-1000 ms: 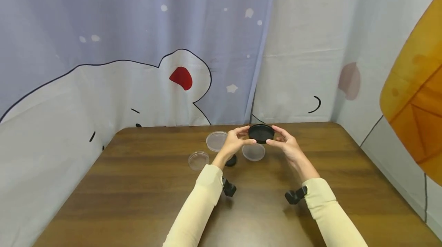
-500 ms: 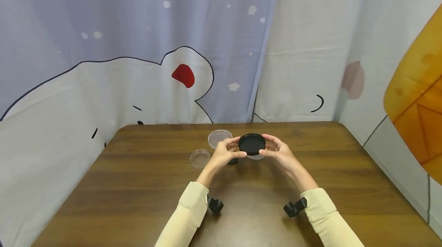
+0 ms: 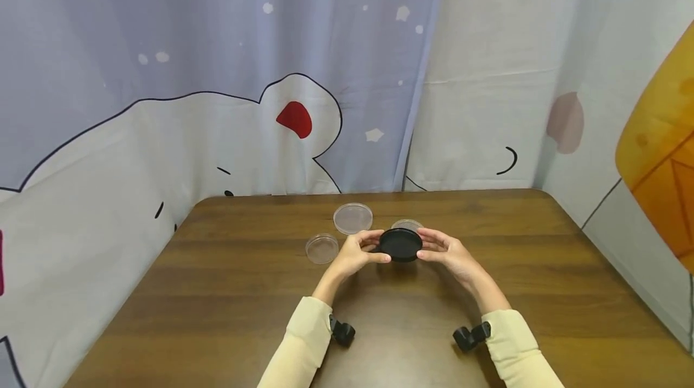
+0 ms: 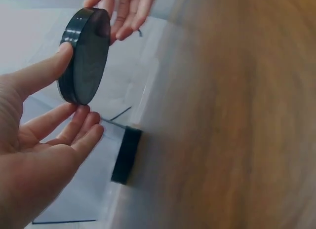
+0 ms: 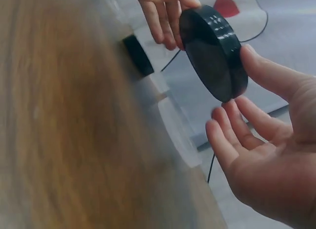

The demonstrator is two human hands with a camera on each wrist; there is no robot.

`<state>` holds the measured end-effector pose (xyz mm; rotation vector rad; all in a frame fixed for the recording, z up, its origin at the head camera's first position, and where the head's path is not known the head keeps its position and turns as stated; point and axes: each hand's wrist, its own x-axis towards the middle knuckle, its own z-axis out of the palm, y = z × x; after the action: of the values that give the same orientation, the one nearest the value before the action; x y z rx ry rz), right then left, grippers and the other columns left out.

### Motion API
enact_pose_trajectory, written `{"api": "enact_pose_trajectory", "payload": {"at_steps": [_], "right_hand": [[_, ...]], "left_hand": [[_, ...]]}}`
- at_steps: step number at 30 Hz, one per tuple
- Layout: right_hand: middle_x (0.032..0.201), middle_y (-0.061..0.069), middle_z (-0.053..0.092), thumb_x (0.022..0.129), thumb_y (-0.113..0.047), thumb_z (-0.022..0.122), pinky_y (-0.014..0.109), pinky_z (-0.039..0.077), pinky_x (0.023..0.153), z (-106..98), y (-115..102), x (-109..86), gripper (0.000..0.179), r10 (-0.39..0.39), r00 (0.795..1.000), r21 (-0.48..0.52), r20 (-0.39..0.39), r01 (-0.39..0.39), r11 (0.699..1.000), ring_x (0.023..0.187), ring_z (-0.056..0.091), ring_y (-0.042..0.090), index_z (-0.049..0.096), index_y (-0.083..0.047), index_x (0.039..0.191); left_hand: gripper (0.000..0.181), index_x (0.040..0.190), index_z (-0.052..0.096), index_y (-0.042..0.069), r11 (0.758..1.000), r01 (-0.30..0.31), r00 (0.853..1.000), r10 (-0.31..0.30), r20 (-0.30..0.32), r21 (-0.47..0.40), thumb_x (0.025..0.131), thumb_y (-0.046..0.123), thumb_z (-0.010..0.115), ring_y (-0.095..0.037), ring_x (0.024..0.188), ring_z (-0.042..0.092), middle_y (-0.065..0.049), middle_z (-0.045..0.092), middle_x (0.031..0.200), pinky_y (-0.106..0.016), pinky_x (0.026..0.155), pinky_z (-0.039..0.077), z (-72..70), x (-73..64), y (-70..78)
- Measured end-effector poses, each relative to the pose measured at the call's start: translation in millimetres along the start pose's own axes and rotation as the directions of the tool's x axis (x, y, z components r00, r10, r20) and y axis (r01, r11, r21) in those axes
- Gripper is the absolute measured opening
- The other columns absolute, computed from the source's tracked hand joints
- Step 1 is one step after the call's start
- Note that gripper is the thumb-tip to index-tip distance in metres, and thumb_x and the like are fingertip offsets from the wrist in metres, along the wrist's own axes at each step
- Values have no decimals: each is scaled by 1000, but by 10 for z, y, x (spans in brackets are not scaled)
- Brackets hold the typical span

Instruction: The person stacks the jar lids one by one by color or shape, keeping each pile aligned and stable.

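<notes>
Both hands hold one black petri dish (image 3: 400, 245) above the table, one hand at each side. My left hand (image 3: 353, 256) pinches its left rim between thumb and fingers, while my right hand (image 3: 453, 260) grips the right rim the same way. In the left wrist view the dish (image 4: 89, 58) is tilted on edge, with the thumb on one face side and fingertips below. A smaller black dish (image 4: 127, 155) lies on the table beyond; the right wrist view shows this small black dish (image 5: 138, 56) too. The head view hides it behind my left hand.
Several clear petri dishes lie toward the back of the wooden table (image 3: 244, 291): a large one (image 3: 353, 219), a smaller one (image 3: 322, 249) to the left, and one (image 3: 406, 225) partly hidden behind the held dish. A printed curtain (image 3: 217, 44) hangs behind the table.
Both hands have brought the black petri dish lower in the head view, toward the person. The clear dish behind it now shows above its far rim. The head view has shifted slightly.
</notes>
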<state>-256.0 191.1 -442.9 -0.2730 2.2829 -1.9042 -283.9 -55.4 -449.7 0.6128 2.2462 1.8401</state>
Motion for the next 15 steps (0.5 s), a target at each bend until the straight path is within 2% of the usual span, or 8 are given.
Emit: {"api": "enact_pose_trajectory", "payload": {"at_steps": [5,8,12,15], "right_hand": [[143,29,46,87,-14,72,18,47,90,-5,96,2,69,14,996,-57,87,-9,998,123,54,26,40,3,145],[144,30,44,86,-14,72,18,46,91,-7,170,-23,71,35,990,-82,138,-24,996,126,51,33,38,3,146],[146,30,41,85,-16,73,25,45,97,-12,208,-40,74,42,981,-117,190,-20,993,130,47,38,38,1,147],[147,30,40,85,-17,74,25,44,97,-16,203,-18,75,40,975,-125,220,-12,992,129,46,37,38,1,148]], "left_hand": [[60,132,56,-4,999,39,999,-39,-8,-25,76,0,78,-28,113,62,-23,60,131,-37,101,50,8,-27,-116],[59,130,57,-3,997,83,996,-82,25,-11,75,-1,79,-21,104,63,-21,62,125,-31,96,53,11,-55,-157],[58,125,57,-4,993,113,990,-115,82,28,72,-3,81,-13,94,61,-17,62,115,-28,91,54,-1,-73,-183],[57,122,57,-5,993,97,990,-103,95,62,70,-5,82,-12,91,59,-17,62,109,-28,89,54,-23,-68,-170]]}}
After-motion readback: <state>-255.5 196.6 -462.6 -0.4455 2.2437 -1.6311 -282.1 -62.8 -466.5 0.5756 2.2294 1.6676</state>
